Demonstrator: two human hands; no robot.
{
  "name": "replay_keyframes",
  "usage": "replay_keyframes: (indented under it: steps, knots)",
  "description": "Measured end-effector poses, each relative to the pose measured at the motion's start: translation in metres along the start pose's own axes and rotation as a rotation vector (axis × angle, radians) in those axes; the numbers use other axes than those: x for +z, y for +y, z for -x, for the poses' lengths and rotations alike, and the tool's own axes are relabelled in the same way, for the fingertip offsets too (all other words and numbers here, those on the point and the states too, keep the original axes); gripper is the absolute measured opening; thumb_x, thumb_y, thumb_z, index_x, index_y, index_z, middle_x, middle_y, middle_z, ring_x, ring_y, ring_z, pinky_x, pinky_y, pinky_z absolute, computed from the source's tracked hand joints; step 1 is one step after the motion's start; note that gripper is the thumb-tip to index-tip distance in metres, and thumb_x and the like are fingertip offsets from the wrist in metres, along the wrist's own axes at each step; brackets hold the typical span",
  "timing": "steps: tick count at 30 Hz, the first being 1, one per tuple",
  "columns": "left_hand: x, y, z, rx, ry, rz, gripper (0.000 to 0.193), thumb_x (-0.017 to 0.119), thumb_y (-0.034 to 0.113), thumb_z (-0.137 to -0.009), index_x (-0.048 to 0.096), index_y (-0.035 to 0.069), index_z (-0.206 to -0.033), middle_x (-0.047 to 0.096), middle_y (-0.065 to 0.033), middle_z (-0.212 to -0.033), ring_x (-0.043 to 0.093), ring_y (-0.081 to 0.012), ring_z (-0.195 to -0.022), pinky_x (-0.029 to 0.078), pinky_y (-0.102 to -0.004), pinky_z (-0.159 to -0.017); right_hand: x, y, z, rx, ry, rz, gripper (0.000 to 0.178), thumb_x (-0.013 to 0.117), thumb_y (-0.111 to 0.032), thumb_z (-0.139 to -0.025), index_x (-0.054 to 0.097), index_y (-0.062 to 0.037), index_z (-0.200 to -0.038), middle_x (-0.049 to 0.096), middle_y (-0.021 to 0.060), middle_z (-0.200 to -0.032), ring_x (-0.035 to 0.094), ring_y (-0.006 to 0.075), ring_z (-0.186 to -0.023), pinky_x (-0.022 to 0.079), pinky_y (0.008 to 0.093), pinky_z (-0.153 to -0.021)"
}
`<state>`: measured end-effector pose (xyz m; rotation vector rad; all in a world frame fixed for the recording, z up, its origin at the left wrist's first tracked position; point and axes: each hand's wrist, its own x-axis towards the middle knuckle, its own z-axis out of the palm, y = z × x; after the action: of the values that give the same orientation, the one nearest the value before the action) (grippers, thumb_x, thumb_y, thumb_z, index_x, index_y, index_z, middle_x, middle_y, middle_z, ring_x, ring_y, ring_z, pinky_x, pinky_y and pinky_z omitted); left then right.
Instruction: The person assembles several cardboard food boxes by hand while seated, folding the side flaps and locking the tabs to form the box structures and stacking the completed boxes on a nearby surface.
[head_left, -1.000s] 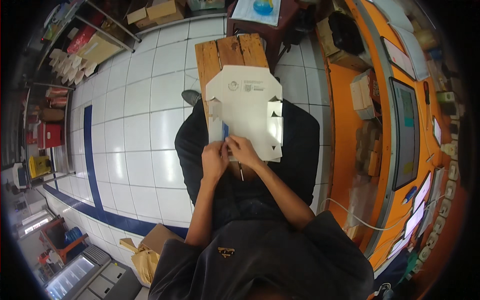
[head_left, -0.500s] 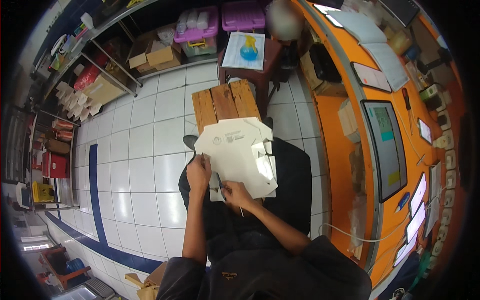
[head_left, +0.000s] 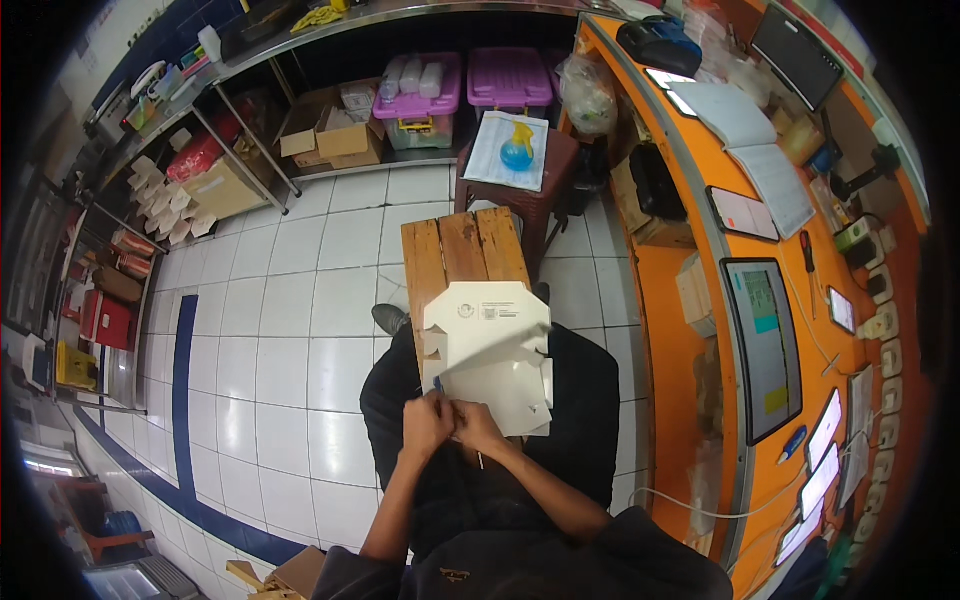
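Observation:
A white die-cut cardboard sheet (head_left: 490,345) with notched edges and small dark print lies over my lap and the end of a wooden bench (head_left: 465,250). It bends across its middle, and its near part catches the light. My left hand (head_left: 428,422) is closed by the sheet's near left corner; what its fingers pinch is hidden. Close against it, my right hand (head_left: 478,428) is closed around a slim stick-like tool. The tool's blue end (head_left: 438,384) shows beyond the fingers, a thin pale end (head_left: 481,461) below them.
A blue spray bottle (head_left: 516,154) with a yellow head stands on papers on a brown stool (head_left: 565,165). To the right runs an orange counter (head_left: 690,420) with a screen (head_left: 765,345), phones and a notebook. Shelving with purple-lidded boxes (head_left: 425,85) stands behind.
My left hand has come down and right to meet my right hand. The sheet has shifted nearer and now bends across the middle. The whole view has tilted slightly upward.

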<state>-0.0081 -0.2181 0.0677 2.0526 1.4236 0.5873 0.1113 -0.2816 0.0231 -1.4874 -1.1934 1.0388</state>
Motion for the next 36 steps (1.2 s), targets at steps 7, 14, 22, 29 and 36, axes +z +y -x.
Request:
replay_keyframes:
  steps: [7,14,22,29,36]
  knots:
    - [-0.006,-0.003,0.029,-0.038,0.01,0.174,0.026,0.066,0.015,-0.09,0.065,-0.004,-0.108,0.069,-0.0277,-0.097,0.069,-0.0419,-0.075,0.055,-0.046,-0.067,-0.004,0.001,-0.003,-0.279,0.129,0.214,0.018,0.064,-0.004,-0.089,0.067,0.0015,-0.106,0.069,0.0243,-0.089,0.069,0.043,-0.084,0.053,0.0466,-0.074]
    - [0.002,-0.022,0.024,-0.12,-0.094,0.521,0.053,0.059,0.022,-0.103,0.047,-0.007,-0.145,0.065,-0.0242,-0.121,0.064,-0.0317,-0.107,0.049,-0.0394,-0.097,-0.048,-0.03,0.005,0.058,-0.433,-0.386,0.036,0.055,-0.003,-0.105,0.055,0.0007,-0.14,0.065,0.0144,-0.133,0.063,0.0236,-0.125,0.05,0.0346,-0.105]
    - [-0.04,-0.029,-0.021,-0.612,-0.539,0.849,0.052,0.047,0.038,-0.111,0.061,-0.006,-0.136,0.071,-0.0111,-0.12,0.064,-0.0193,-0.11,0.05,-0.0338,-0.098,-0.138,-0.156,0.063,-0.263,-0.442,0.812,0.059,0.074,-0.02,-0.091,0.054,-0.001,-0.143,0.059,0.0238,-0.14,0.055,0.04,-0.135,0.035,0.0502,-0.122]
    - [-0.029,0.002,0.04,0.278,-0.451,0.203,0.041,0.061,0.026,-0.1,0.064,0.004,-0.135,0.06,-0.0241,-0.141,0.052,-0.0407,-0.136,0.042,-0.0455,-0.115,-0.151,-0.104,0.119,-0.087,-0.595,0.936,0.009,0.062,-0.012,-0.087,0.07,-0.0072,-0.087,0.071,0.0128,-0.082,0.07,0.0318,-0.096,0.046,0.0496,-0.11]
    - [-0.118,0.051,0.065,0.47,-0.848,0.384,0.033,0.072,0.008,-0.088,0.075,0.013,-0.12,0.075,-0.0068,-0.114,0.066,-0.0254,-0.121,0.02,-0.0629,-0.123,-0.136,-0.139,0.085,0.112,-0.833,0.524,0.024,0.069,-0.028,-0.097,0.078,-0.0089,-0.108,0.077,0.0133,-0.098,0.074,0.0313,-0.092,0.056,0.0389,-0.081]
